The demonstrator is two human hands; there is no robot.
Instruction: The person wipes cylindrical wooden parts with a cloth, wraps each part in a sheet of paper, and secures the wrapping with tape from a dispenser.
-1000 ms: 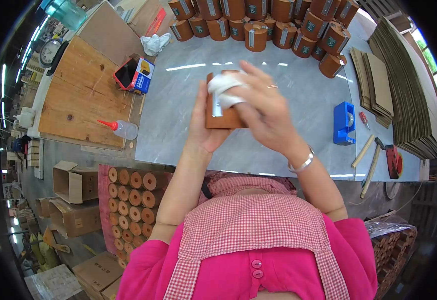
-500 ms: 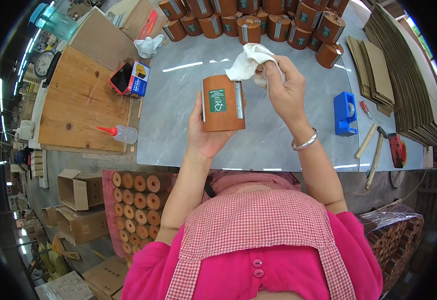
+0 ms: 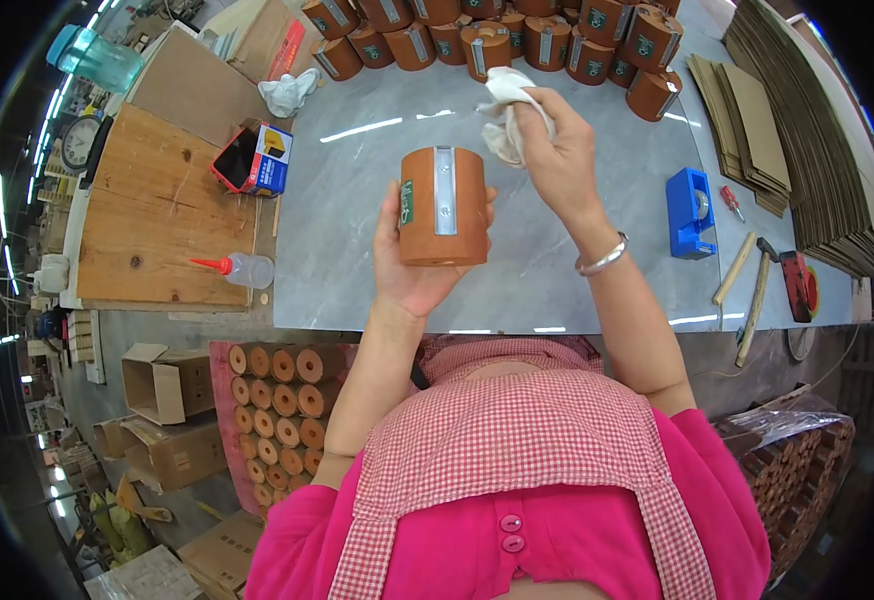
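My left hand (image 3: pixel 413 287) grips a brown wooden cylinder (image 3: pixel 419 215) upright above the grey table, fingers around its back and sides. A metal strip with screws runs down the side facing me, and a green printed label shows at its left edge. My right hand (image 3: pixel 563 160) pinches a crumpled white cloth (image 3: pixel 507 92) up and to the right of the cylinder, apart from it. Further back, several similar brown cylinders (image 3: pixel 487 50) with metal strips and green labels stand stacked on the grey table (image 3: pixel 347 220).
At the left are a second white cloth (image 3: pixel 289 92), a blue-and-red box (image 3: pixel 269 160) and a red-tipped squeeze bottle (image 3: pixel 249 270). On the right lie a blue tape dispenser (image 3: pixel 692 215), a screwdriver (image 3: pixel 732 202), a hammer (image 3: pixel 754 300) and cardboard sheets (image 3: pixel 742 125).
My left hand has turned the cylinder, so its metal strip now faces me and the label has moved to the left edge. My right hand and the cloth have shifted slightly up and away.
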